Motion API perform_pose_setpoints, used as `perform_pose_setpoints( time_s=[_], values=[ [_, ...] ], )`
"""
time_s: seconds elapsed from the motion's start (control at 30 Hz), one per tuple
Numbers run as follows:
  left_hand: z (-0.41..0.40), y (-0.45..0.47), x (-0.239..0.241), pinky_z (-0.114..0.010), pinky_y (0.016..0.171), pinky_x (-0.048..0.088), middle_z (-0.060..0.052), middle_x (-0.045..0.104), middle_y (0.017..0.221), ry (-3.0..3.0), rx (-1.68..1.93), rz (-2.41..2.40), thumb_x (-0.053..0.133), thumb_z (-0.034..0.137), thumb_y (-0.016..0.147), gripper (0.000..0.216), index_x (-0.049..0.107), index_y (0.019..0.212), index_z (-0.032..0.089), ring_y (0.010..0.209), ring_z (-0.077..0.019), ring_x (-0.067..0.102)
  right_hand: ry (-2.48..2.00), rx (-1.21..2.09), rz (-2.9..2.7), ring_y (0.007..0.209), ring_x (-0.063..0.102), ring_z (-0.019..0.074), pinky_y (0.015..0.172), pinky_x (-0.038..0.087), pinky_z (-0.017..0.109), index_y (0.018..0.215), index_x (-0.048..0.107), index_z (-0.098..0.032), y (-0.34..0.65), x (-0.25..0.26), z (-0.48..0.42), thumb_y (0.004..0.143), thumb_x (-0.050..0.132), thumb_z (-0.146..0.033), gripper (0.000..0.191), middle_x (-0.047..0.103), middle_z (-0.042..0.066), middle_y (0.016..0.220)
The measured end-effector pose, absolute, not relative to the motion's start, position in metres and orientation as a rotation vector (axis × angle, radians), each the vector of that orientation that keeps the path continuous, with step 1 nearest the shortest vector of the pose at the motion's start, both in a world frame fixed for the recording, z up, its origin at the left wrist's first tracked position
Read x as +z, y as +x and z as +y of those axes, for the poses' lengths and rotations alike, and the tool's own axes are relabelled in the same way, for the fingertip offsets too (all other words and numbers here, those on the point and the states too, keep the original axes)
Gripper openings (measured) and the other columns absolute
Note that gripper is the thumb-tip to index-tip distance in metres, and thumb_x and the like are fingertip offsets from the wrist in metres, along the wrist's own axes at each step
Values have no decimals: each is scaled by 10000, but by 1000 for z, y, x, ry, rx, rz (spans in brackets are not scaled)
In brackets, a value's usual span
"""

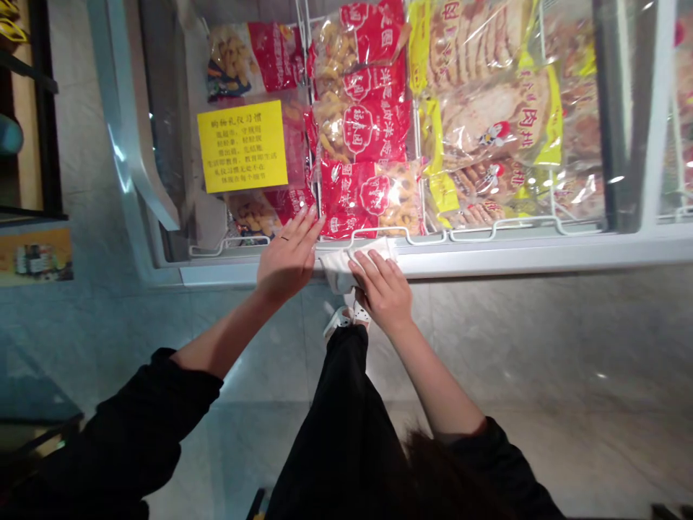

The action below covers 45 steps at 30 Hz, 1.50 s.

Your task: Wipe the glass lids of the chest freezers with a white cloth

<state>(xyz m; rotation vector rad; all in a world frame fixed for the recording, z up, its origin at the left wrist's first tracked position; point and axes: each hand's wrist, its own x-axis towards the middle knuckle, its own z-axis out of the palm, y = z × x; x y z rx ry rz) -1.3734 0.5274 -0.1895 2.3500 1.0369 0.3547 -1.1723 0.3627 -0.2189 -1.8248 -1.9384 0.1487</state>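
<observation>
My left hand (289,256) lies flat with its fingers stretched out on the glass lid (178,108) of a chest freezer, near the front edge. My right hand (382,289) presses a white cloth (346,261) onto the freezer's front rim (514,254), fingers laid over it. Under the glass lie red bags of frozen snacks (368,130) and clear and yellow bags of meat patties (487,115). A yellow notice (242,146) with printed text sticks on the glass just beyond my left hand.
White wire dividers (503,227) split the freezer into bins. A dark frame bar (614,108) crosses the lid at the right. Grey tiled floor (541,361) runs below the freezer. My white shoe (341,321) shows under the cloth. A shelf edge (32,209) stands at the left.
</observation>
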Motion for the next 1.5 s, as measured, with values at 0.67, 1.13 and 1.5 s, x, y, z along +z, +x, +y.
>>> perform_pose_setpoints(
  time_s=[0.67, 1.13, 1.5],
  values=[
    [488, -1328, -169, -517, 1359, 316, -121, 438, 1730, 2482, 56, 1198, 460, 105, 977, 705, 402, 1678, 162, 1633, -282, 375, -1860, 170, -2005, 1522, 545, 248, 1286, 388, 453, 1516, 640, -234, -1072, -215, 337, 1107, 480, -309, 446, 675, 102, 1539],
    [461, -1135, -177, -437, 1383, 268, -90, 421, 1752, 2474, 187, 1043, 405, 58, 989, 674, 429, 1656, 149, 1652, -219, 334, -1875, -49, -1964, 1515, 550, 258, 1279, 369, 441, 1488, 664, -229, -1004, -230, 314, 1094, 471, -310, 447, 713, 114, 1491],
    [454, -1131, -181, -499, 1343, 356, -114, 440, 1731, 2490, 216, 1165, 472, 78, 984, 707, 401, 1679, 181, 1635, -261, 374, -2043, -176, -1652, 1468, 592, 279, 1264, 369, 481, 1457, 676, -185, -956, -231, 302, 1078, 450, -277, 450, 739, 145, 1439]
  ],
)
